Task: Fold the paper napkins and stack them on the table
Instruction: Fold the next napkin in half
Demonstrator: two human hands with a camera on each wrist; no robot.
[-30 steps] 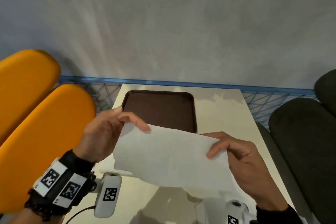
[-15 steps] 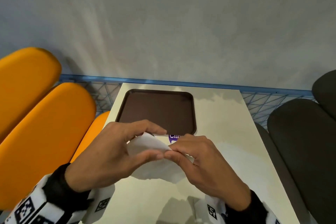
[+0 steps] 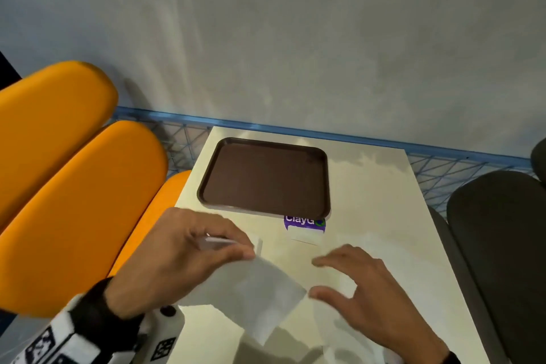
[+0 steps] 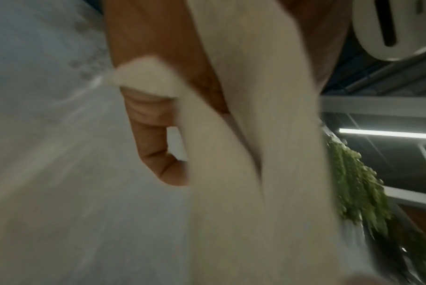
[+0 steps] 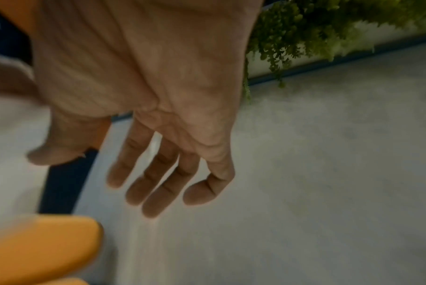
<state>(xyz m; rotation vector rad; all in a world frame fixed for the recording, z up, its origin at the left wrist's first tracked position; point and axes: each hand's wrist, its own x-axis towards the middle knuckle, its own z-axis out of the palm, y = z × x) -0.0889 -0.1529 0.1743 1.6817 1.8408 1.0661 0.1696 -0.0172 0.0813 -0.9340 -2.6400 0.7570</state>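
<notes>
Head view, left to right. At 9 o'clock, orange seats (image 3: 74,186) flank the desk (image 3: 384,216). The left hand (image 3: 177,257) pinches a folded white napkin (image 3: 251,295) by its upper corner, holding it above the near desk edge at 6 o'clock. A brown tray (image 3: 266,177) lies at 12 o'clock, a purple-printed packet (image 3: 304,226) touching its near rim. The right hand (image 3: 363,289), fingers spread and holding nothing, hovers just right of the napkin. Judged progress: this napkin is folded, not yet laid down; no stack is visible.
</notes>
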